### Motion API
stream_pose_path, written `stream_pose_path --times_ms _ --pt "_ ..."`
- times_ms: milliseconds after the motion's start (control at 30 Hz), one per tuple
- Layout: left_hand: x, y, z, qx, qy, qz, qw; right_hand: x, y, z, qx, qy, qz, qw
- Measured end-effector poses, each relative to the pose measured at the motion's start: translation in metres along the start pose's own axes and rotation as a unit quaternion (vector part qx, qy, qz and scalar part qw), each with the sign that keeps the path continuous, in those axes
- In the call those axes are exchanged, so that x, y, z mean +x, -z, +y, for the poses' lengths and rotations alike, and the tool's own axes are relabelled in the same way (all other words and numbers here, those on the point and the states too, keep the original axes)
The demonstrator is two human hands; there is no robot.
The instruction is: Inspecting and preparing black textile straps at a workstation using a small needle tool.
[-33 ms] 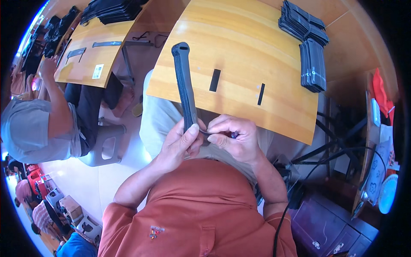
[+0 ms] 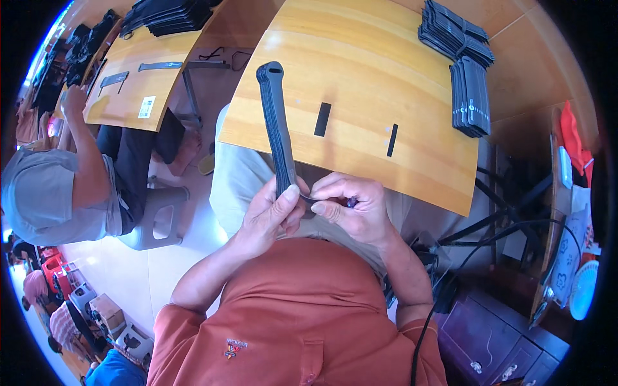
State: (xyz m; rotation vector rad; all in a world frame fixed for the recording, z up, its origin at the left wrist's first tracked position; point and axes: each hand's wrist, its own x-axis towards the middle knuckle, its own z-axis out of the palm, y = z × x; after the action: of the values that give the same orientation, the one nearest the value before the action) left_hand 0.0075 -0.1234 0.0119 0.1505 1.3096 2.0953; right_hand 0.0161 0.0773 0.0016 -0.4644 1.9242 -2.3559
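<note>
A thick stack of dark grey-black straps (image 2: 275,122), with rounded, slotted ends, stands up from my left hand (image 2: 271,207) and leans over the table's near edge. My left fingers are wrapped around its lower end, the thumb across the front. Close beside it, my right hand (image 2: 355,209) pinches the lower end of one strap, pulled a little away from the rest, between thumb and forefinger. A small dark purple object (image 2: 351,202) shows in the curl of my right fingers; its kind cannot be made out.
The wooden table (image 2: 367,58) carries two black strips (image 2: 323,119). At its far right lie bundled straps (image 2: 454,32) and a smaller stack (image 2: 470,96). A person (image 2: 58,186) sits at another table (image 2: 148,77) on the left. A purple cabinet (image 2: 489,334) stands lower right, near a black cable (image 2: 421,341).
</note>
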Motion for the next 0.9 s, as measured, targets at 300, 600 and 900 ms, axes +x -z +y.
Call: stream_pose_path --times_ms 300,600,900 --pt "0.005 -0.003 -0.010 0.031 -0.026 0.014 0.999 -0.010 0.003 -0.006 -0.114 0.045 0.021 0.992" --pt "0.010 0.000 -0.011 0.048 -0.050 0.049 0.996 -0.008 0.005 -0.003 -0.244 0.099 0.029 0.964" --pt "0.016 0.010 -0.011 0.018 -0.023 0.053 0.998 -0.008 0.005 0.001 -0.230 0.082 0.024 0.970"
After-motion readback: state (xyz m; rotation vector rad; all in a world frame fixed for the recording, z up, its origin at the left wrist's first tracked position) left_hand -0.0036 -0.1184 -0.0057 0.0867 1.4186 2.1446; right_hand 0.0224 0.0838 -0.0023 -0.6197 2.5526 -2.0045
